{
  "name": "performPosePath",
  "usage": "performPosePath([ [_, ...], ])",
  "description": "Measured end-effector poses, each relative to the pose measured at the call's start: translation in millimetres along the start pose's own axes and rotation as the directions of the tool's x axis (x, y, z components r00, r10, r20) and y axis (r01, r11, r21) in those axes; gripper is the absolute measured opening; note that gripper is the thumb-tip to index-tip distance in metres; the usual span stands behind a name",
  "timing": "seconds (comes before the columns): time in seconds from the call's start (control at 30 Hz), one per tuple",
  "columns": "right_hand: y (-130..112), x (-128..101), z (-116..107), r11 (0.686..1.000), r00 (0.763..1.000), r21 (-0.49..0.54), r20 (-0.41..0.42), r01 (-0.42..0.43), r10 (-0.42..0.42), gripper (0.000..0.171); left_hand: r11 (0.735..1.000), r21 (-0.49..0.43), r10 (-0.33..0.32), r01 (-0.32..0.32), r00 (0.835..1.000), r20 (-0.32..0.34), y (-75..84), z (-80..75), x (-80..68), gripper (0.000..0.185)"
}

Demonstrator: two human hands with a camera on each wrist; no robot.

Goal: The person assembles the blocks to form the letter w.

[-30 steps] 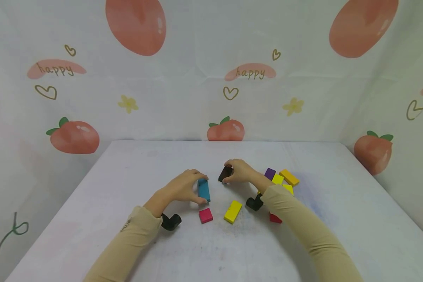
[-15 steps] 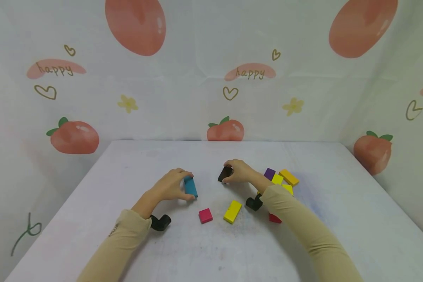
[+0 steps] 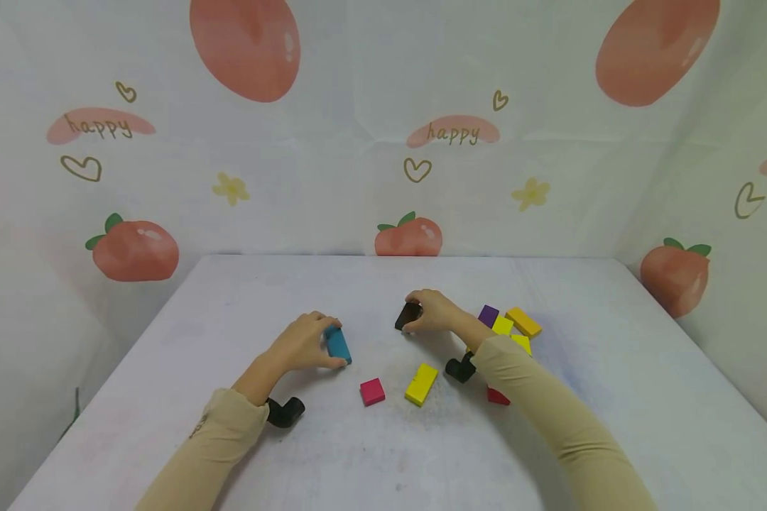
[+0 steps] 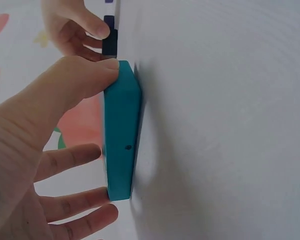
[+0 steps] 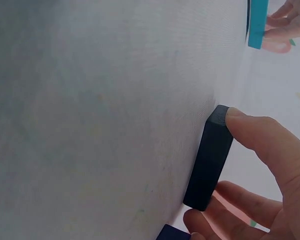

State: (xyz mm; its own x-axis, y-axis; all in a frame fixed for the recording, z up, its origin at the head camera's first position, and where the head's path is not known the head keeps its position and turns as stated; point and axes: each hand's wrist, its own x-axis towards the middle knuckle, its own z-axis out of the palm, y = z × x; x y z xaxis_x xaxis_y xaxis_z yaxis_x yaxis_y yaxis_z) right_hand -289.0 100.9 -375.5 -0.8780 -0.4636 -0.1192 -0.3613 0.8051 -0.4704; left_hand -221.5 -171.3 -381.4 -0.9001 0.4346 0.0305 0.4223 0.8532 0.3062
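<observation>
1. A white table (image 3: pixel 332 461) with faint bluish and grey smudges fills the lower part of the head view.
2. Behind it hangs a pale cloth (image 3: pixel 351 85), printed with large red fruits (image 3: pixel 246 50), some with green leaves.
3. The cloth also carries the word "happy" (image 3: pixel 454 133) twice, outlined hearts (image 3: pixel 81 168) and two yellow flowers (image 3: pixel 231 189).
4. A pink block (image 3: pixel 372 392) lies near the table's middle, with a longer yellow block (image 3: pixel 421 385) to its right, apart from it.
5. Farther right, a purple block (image 3: pixel 488 316), an orange block (image 3: pixel 523 322) and smaller yellow pieces (image 3: pixel 502 326) lie clustered.
6. A red block (image 3: pixel 498 396), partly hidden, lies nearer the viewer.
</observation>
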Motion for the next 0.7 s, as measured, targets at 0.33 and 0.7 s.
performPosePath([
  [0.33,-0.4,1.2,0.3,1.000,1.000,-0.005,0.001,-0.003,0.003,0.060,1.000,0.000,-0.012,0.012,1.000,0.001,1.0,1.3,-1.8,0.065],
  [0.7,-2.2,-0.7,-1.6,1.000,1.000,-0.022,-0.006,0.010,-0.010,0.059,0.998,0.041,-0.043,0.043,0.999,-0.001,1.4,-3.4,-7.9,0.061],
])
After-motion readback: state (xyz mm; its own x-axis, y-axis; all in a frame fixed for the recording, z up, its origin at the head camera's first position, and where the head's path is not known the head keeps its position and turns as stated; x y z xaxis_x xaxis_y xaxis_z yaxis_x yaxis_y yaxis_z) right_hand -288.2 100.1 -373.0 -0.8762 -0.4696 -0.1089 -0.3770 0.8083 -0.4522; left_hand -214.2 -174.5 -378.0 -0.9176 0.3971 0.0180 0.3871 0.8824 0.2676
